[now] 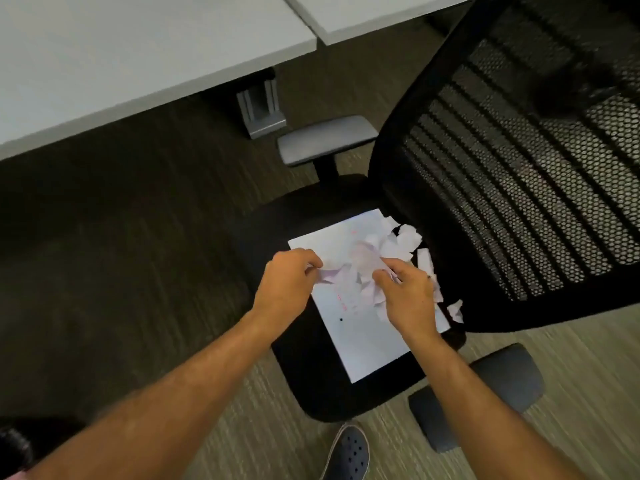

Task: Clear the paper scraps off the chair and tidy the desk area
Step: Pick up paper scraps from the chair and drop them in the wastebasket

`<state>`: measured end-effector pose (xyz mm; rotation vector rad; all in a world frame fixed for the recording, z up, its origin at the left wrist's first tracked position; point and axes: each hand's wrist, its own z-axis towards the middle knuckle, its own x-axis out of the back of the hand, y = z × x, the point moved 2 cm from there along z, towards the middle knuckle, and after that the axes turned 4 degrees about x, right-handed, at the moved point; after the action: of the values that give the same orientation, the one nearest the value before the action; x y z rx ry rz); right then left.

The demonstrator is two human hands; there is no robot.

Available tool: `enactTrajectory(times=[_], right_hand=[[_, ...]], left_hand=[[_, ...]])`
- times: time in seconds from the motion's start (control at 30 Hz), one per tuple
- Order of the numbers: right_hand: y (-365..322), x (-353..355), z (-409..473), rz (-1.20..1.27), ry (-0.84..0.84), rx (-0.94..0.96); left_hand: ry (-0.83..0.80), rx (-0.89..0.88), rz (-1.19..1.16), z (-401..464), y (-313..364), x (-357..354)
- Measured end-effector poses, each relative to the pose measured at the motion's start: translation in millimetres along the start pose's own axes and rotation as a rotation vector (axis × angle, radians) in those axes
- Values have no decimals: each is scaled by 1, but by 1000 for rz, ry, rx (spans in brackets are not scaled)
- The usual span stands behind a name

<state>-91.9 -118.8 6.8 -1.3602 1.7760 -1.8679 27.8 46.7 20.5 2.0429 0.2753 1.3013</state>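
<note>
A black office chair has a dark seat [304, 382] and a mesh backrest [519, 161]. On the seat lies a white sheet of paper [360, 341] with faint red marks. Torn white paper scraps [398, 242] are heaped at the sheet's far end, and a few lie against the backrest [455, 310]. My left hand [285, 289] pinches a scrap at the heap's left edge. My right hand [407, 296] is closed on crumpled scraps at the heap's near side. Both hands hover just over the sheet.
A grey desk [121, 64] fills the upper left, with a second desktop [363, 15] behind it and a metal leg [261, 109] below. Grey armrests [325, 140] [498, 382] flank the seat. My dark shoe [348, 452] stands on the carpet by the seat's front.
</note>
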Motion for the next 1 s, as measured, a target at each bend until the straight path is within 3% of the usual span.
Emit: enactTrajectory(times=[0.23, 0.57, 0.77, 1.0], right_hand=[[-25, -134, -79, 89, -83, -172], [-92, -376, -199, 72, -355, -130], [-96, -507, -274, 29, -512, -154], [-55, -636, -352, -98, -706, -229]], left_hand=[[156, 227, -206, -59, -136, 89], [266, 483, -264, -157, -386, 215], [319, 623, -308, -220, -527, 252], [368, 754, -314, -284, -667, 257]])
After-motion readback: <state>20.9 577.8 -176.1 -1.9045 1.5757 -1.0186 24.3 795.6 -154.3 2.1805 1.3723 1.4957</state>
